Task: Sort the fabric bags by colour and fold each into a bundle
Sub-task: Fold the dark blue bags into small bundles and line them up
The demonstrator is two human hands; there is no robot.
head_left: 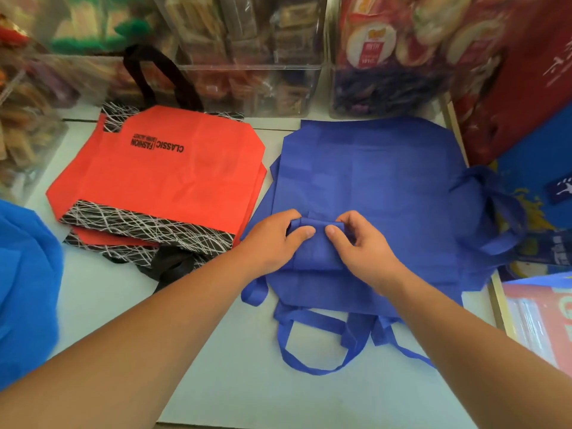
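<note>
Orange bag [161, 174] beside blue bag [315, 255] reads "CLASSIC FASHION" upside down.

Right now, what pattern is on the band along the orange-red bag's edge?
The band is black with crisscrossing white lines; the head view shows it.

Left hand [275, 239] and right hand [362, 243] pinched the fold [314, 246] of the blue bag [387, 181]; the parts of the grip behind it were out of sight. Number of blue bags underneath: couldn't tell. Orange stack [173, 178] covered its lower bags, only edges showed. Small print beside "CLASSIC" was unreadable. Light-blue fabric [24, 289] was cut by the left edge, red box [526, 72] by the right, pink pack [541, 320] by the right edge lower down. Bins [247, 41] at the back were blurred, contents unclear. Both forearms ran off the bottom.
</note>
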